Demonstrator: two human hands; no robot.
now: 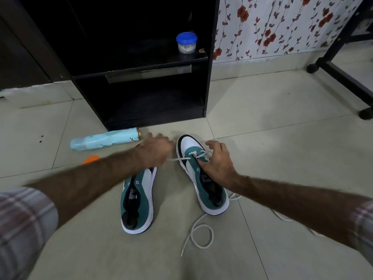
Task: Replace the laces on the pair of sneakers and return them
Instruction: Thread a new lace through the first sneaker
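teal-and-white sneakers (203, 174), white lace (198, 234), black cabinet (141, 57)

One view only, worn on the person's head, looking forward and steeply down over both forearms to the tiled floor (282, 110) right in front. It sits close: the left hand (155, 151) and right hand (219, 158) land mid-frame with the two sneakers (201, 174), while plaid sleeves (22, 223) fill the bottom corners. The wide lens bends the edges, and up top it faces a dark shelf unit (141, 77) and floral wall (272, 27).
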